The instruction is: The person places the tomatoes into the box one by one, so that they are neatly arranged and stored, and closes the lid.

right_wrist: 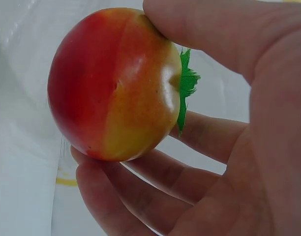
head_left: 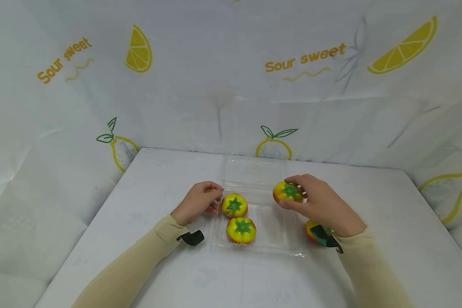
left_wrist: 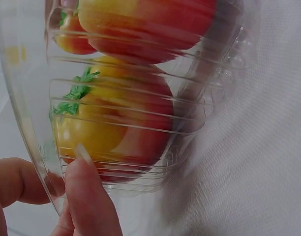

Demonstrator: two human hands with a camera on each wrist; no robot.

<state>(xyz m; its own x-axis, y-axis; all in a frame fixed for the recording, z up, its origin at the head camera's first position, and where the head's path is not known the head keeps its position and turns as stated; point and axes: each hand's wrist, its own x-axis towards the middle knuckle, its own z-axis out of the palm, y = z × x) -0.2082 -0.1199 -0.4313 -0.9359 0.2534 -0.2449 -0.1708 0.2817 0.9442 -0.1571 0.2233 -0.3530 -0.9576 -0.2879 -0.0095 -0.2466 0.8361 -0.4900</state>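
Here's the right hand [head_left: 323, 201], thumb on one side and curled fingers on the other, grasping a glossy red-and-yellow round fruit with a green star-shaped leaf cap [head_left: 282, 195], over the far right corner of a clear ribbed plastic clamshell box [head_left: 271, 231]. It's probably light and firm, a model piece by the look, but that shiny skin could slip; the wide sides are the place to hold, clear of the thin cap.

Over at the box's left edge, the left hand [head_left: 202, 197] pinches the rim between thumb and fingers. That plastic looks thin and bendy, likely to buckle or slide if squeezed, so a gentle rim hold suits it. Two matching fruits [head_left: 239, 236] sit along the left wall; a fourth fruit [head_left: 310, 229], partly hidden by the right wrist, lies on the white table [head_left: 169, 184] beyond the box's right edge.
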